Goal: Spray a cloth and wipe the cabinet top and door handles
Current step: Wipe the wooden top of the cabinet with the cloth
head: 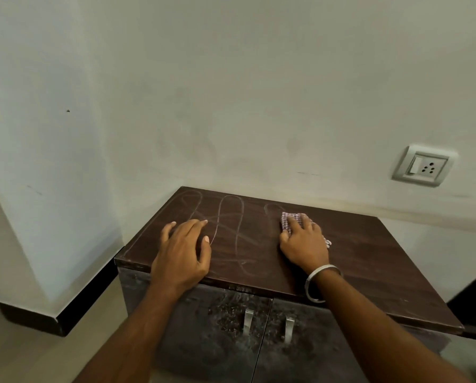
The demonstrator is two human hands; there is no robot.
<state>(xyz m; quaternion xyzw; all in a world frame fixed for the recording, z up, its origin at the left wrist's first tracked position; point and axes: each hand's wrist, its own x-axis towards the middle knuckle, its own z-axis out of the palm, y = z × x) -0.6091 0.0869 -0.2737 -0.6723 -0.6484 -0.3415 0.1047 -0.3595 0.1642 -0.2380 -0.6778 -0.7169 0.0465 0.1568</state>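
Observation:
A low dark brown cabinet stands in a wall corner; its top (364, 252) carries pale curved wipe streaks on its left half. My right hand (304, 241) presses flat on a small pink checked cloth (290, 218) near the back middle of the top; cloth edges show ahead of and to the right of the fingers. My left hand (184, 250) rests palm down on the front left of the top, fingers spread, holding nothing. Below the front edge, two metal door handles (248, 322) (289, 328) hang side by side on dusty doors. No spray bottle is in view.
White walls meet behind the cabinet's left side. A wall socket with a switch (424, 165) sits above the cabinet's right end. A dark skirting board (73, 308) runs along the left wall at floor level. A metal bangle (318, 283) circles my right wrist.

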